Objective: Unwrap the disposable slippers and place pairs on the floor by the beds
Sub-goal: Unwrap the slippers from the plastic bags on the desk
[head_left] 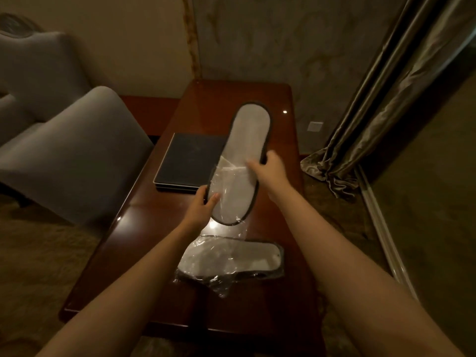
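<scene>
Two bare hands hold one white slipper [248,140] with dark trim above the middle of the table [154,240], its length running from the near edge toward the far edge. The left hand [202,206] grips the near end, thumb on top; its other fingers are hidden under the sole. The right hand [271,168] grips the right rim about halfway along, thumb curled over the trim; its fingers [253,166] are motion-blurred. Clear wrap [226,186] covers the near half of the slipper and the far half is bare; glare makes the wrap's edge hard to trace. A second slipper [231,258] lies crosswise by the near edge, inside crumpled clear plastic; single or stacked pair, cannot tell. A dark folder [190,161] toward the left edge is partly hidden behind the held slipper. A grey chair [72,155] stands off the left edge, cut off by the frame. A curtain [373,112] hangs beyond the right edge. Dim light throughout.
</scene>
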`<state>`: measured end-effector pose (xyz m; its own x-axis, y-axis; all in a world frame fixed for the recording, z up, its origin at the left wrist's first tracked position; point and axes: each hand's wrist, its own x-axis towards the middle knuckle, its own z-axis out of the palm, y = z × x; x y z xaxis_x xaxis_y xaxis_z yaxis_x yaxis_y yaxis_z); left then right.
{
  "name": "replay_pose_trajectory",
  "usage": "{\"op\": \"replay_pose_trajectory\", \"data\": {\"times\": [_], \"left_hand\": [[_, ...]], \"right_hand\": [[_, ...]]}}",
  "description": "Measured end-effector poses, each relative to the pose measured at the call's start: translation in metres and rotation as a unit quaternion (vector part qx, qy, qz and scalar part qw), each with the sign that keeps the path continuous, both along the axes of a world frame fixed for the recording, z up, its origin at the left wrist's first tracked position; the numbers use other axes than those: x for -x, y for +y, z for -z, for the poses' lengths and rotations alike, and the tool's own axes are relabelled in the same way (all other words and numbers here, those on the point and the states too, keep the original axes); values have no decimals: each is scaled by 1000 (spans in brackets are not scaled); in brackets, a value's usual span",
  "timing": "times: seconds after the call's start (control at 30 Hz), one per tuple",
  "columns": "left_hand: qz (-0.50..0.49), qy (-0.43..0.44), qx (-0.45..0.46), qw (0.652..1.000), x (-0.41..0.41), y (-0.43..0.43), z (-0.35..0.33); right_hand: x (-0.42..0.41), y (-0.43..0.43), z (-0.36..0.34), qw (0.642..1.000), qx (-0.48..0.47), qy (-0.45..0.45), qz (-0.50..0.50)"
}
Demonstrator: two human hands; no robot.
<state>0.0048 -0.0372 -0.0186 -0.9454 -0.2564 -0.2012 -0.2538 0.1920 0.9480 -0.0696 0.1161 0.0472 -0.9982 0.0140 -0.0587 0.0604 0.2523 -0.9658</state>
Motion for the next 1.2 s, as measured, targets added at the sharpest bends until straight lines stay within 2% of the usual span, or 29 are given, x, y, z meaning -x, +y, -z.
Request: {"op": "replay_pose_trajectory", "data": {"times": [0.07, 0.2, 0.37, 0.47, 0.53, 0.6, 0.67, 0.7, 0.8, 0.87, 0.93, 1.0, 1.1, 1.13, 1.2], "left_hand": [[1, -5, 15, 1000, 2, -2, 3], [59, -27, 72, 995, -1, -15, 17], [87, -69, 251, 962, -4, -38, 41], [82, -109, 334, 933, 1, -49, 47], [69, -133, 406, 901, 8, -52, 45], [47, -146, 475, 866, 17, -51, 38], [39, -125, 516, 846, 27, -48, 32], [39, -116, 525, 842, 33, -45, 31], [28, -113, 491, 863, 47, -37, 32], [62, -118, 496, 858, 53, -32, 40], [71, -131, 460, 876, 57, -29, 48], [74, -142, 416, 895, 62, -28, 55], [89, -147, 387, 906, 64, -27, 65], [91, -143, 394, 903, 62, -27, 66], [107, -119, 457, 875, 55, -26, 65]], "right_hand": [[-5, -2, 18, 1000, -24, -18, 1], [2, 7, 24, 995, 58, -63, 43], [29, 24, 17, 971, 142, -79, 177], [39, 28, 23, 953, 192, -113, 207], [39, 26, 35, 936, 219, -159, 223], [35, 25, 51, 911, 246, -224, 243], [29, 23, 67, 878, 289, -279, 260], [25, 23, 73, 861, 315, -297, 267], [13, 23, 92, 818, 364, -341, 286], [9, 23, 102, 802, 378, -364, 285], [8, 24, 111, 787, 379, -384, 298], [8, 24, 120, 799, 360, -384, 291], [6, 24, 125, 850, 281, -381, 232], [6, 26, 126, 860, 253, -393, 204], [4, 32, 124, 868, 207, -431, 136]]}}
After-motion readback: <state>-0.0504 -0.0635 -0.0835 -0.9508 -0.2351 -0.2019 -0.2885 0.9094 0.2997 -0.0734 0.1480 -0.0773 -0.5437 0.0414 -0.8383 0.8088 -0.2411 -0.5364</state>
